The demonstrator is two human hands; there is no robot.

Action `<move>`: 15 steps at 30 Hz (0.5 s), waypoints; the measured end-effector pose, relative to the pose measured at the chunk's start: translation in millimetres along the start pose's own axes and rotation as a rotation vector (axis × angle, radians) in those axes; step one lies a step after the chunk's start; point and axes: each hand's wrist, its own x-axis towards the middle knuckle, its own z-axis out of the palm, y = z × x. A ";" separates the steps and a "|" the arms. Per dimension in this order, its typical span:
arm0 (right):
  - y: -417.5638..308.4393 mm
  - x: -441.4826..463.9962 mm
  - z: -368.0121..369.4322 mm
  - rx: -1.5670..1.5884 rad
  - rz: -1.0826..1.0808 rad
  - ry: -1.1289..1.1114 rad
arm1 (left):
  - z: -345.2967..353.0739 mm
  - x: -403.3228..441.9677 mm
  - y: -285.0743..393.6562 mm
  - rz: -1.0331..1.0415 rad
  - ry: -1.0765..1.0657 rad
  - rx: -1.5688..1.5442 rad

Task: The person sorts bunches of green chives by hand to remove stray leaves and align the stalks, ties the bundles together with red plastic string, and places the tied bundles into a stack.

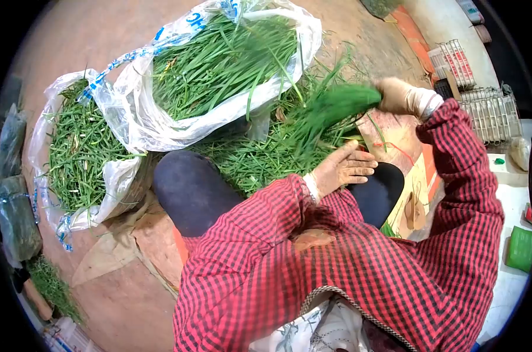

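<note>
My right hand (396,97) is closed round one end of a bunch of garlic chives (342,105), long thin green leaves blurred by motion. The leaves fan out to the left over a loose heap of chives (248,161) in front of my knees. Palm showing and fingers stretched, my left hand (343,167) holds nothing, just below the bunch and above my dark knee. Behind the heap, a large white plastic bag (187,130) lies open, full of long chives (219,64).
A second plastic bag (110,193) at left holds short cut greens (78,149). Wire racks (489,114) stand at the right, near a green box (521,249) on a white surface. Dark wrapped bundles (16,217) line the left edge. Brown floor (116,287) lies between.
</note>
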 end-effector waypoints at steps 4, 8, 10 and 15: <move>12.5 -5.5 -2.7 0.220 0.073 0.508 | -2.4 -3.6 12.4 0.067 0.031 -0.080; -26.4 -48.8 20.9 0.016 -0.022 0.396 | -1.7 -6.2 26.2 0.088 0.149 -0.152; -69.1 -73.9 36.8 -0.067 -0.019 0.236 | 4.9 -9.4 29.1 0.184 0.130 -0.175; -128.3 -90.5 160.8 0.000 -0.263 0.478 | -9.9 -17.5 10.8 0.131 0.469 -0.182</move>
